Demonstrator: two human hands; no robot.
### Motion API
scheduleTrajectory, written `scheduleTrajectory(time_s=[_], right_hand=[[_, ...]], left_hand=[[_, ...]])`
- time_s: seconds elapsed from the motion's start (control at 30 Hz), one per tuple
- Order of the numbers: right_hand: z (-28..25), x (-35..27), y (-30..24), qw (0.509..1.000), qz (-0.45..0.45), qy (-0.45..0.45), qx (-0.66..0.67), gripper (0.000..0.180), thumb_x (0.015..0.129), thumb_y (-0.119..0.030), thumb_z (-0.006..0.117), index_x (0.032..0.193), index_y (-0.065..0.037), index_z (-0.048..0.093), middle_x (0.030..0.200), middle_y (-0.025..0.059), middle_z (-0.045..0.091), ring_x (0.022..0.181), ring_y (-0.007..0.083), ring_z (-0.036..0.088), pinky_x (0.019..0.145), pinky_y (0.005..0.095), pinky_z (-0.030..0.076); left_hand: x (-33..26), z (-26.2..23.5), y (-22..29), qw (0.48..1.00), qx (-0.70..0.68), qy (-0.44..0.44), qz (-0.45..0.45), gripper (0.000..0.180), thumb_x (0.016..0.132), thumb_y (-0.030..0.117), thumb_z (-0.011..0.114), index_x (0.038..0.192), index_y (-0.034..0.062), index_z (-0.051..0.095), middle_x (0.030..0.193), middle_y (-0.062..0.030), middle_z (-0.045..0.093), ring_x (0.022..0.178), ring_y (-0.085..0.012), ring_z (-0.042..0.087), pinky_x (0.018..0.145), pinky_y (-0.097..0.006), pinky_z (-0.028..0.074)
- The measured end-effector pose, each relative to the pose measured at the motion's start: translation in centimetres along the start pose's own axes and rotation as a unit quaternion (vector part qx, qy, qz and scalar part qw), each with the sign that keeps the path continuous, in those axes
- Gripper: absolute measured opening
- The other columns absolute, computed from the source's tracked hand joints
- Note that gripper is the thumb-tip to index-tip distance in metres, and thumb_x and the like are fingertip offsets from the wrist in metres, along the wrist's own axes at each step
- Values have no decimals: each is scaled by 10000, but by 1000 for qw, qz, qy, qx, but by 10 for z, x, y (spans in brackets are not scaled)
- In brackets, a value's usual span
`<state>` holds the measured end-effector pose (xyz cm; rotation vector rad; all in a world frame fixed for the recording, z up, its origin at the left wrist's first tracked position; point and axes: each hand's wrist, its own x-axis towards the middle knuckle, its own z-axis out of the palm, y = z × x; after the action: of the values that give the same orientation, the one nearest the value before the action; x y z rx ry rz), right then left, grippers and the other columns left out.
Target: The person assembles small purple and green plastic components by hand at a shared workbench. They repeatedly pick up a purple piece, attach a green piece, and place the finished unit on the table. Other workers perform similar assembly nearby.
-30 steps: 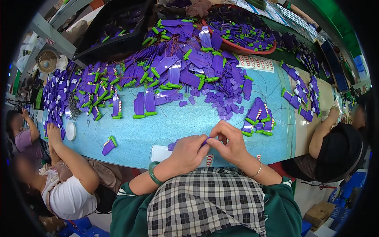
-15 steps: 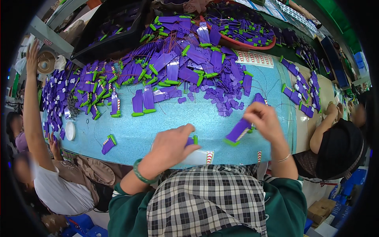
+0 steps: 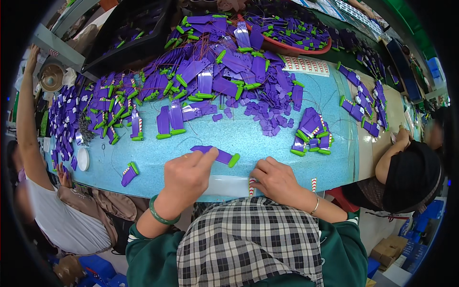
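My left hand (image 3: 187, 176) pinches a flat purple plastic piece with a green tip (image 3: 217, 155) and holds it low over the blue table (image 3: 248, 138). My right hand (image 3: 278, 182) rests at the table's front edge, its fingertips pinching a red-and-white striped sticker (image 3: 252, 186) on a white backing sheet (image 3: 224, 185). Another striped sticker (image 3: 314, 184) lies just right of that hand. A small stack of finished purple pieces (image 3: 311, 136) sits beyond my right hand.
A big heap of purple and green pieces (image 3: 215, 71) covers the far table, with a red basin (image 3: 296, 45), a black tray (image 3: 134, 33) and a sticker sheet (image 3: 306, 64). One person (image 3: 71, 225) sits left with an arm raised, another (image 3: 411, 177) right.
My right hand set a purple piece near the right stack and came back to the front edge. My left hand picked up a new purple piece. The left person's arm went up.
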<state>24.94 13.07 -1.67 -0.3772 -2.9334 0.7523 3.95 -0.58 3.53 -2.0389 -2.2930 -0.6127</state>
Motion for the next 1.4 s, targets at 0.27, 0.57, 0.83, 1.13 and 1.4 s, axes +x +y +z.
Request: scheduleTrajectory(time_s=[0.27, 0.57, 0.83, 1.13, 1.4], right_hand=[[7, 10, 2, 999, 0, 45, 10, 149, 724, -156, 725, 836, -101, 642, 816, 19, 559, 785, 203, 550, 639, 334, 476], [9, 16, 14, 982, -34, 106, 150, 102, 742, -84, 690, 824, -89, 630, 827, 8, 593, 778, 193, 563, 639, 331, 473], [-47, 37, 13, 955, 49, 67, 285, 109, 787, -72, 685, 859, -49, 607, 822, 52, 650, 798, 200, 607, 682, 335, 468], [-44, 47, -7, 890, 65, 219, 394, 234, 792, -75, 702, 1006, -32, 617, 927, 54, 634, 885, 187, 608, 750, 298, 469], [-15, 46, 3, 854, 53, 174, 487, 146, 842, -70, 666, 969, -21, 612, 920, 51, 623, 849, 128, 595, 725, 259, 473]], left_hand=[[-13, 27, 12, 694, -679, -34, -237, 404, 901, -25, 475, 1299, 4, 415, 928, -126, 596, 780, -171, 615, 712, -292, 513], [-17, 91, 21, 671, -686, -81, -269, 233, 965, 68, 477, 1184, 33, 404, 909, -79, 573, 772, -140, 601, 674, -278, 524], [11, 56, 21, 680, -685, -89, -247, 332, 907, 41, 584, 1182, 28, 398, 854, -68, 573, 725, -148, 620, 562, -255, 516], [19, 53, 17, 661, -703, -56, -257, 59, 887, 59, 619, 887, 0, 617, 747, -60, 635, 626, -114, 598, 549, -240, 490], [21, 53, 23, 635, -719, -57, -276, 158, 923, 73, 536, 1071, 18, 531, 900, -93, 615, 735, -143, 625, 602, -295, 533]])
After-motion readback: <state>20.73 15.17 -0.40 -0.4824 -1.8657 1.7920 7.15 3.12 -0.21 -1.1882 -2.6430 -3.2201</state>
